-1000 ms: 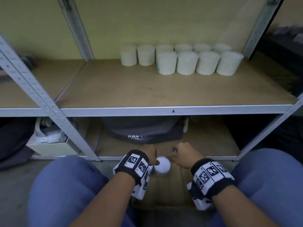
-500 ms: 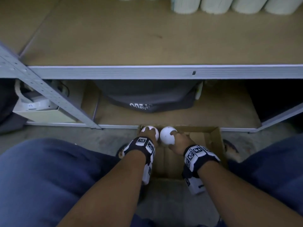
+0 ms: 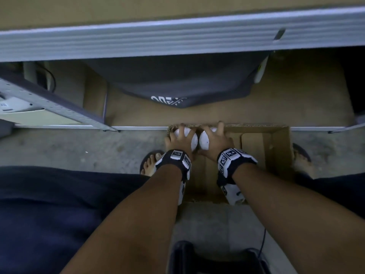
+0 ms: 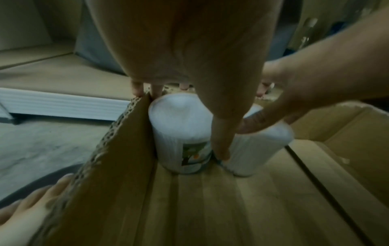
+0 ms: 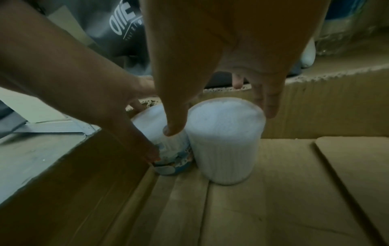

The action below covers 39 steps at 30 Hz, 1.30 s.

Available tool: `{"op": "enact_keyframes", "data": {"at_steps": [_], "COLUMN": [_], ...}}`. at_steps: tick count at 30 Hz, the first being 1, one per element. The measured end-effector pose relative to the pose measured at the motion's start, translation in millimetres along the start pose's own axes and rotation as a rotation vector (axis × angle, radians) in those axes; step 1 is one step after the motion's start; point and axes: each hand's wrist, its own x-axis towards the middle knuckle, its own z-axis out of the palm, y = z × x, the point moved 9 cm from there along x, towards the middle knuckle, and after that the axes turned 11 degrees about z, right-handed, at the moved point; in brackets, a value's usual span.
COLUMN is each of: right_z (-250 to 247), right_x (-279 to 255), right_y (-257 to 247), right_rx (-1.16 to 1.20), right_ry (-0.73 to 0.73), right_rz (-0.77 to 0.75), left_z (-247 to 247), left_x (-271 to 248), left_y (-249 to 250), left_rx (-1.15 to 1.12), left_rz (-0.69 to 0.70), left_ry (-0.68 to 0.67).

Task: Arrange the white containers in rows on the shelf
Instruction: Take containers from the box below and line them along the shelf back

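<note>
White containers, merely touched a moment ago, now sit gripped from above in the cardboard box [image 3: 276, 147], one [image 3: 194, 142] in the left hand [image 3: 178, 142], one [image 3: 204, 142] in the right hand [image 3: 216, 141], ready for lifting to the shelf [image 3: 177, 34].

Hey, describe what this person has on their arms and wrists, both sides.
Both forearms are bare, with no sleeves. Each wrist carries a black wristband with white square tiles printed with black-and-white fiducial markers: left wristband, right wristband. A white camera housing hangs under each wrist. No rings or gloves show on the left hand or right hand.
</note>
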Motion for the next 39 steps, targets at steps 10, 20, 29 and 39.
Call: {"op": "enact_keyframes", "data": {"at_steps": [10,20,29,39], "right_z": [2,-46,-158,-274], "right_x": [5,-32,-121,-237], "right_y": [3,14,-8,-9], "right_rx": [0.064,0.024,-0.055,-0.014], "right_ry": [0.105,0.111,0.193,0.33], "right_rz": [0.006,0.013,-0.113,-0.242], "left_z": [-6,-54,-174,-310], "left_x": [1,-36,-100,-191], "left_y": [0,9,30,51], "left_rx": [0.004,-0.186,-0.234,-0.29], "left_rz": [-0.026,0.039,0.22,0.352], "left_ry": [0.025,-0.08,0.016,0.272]}}
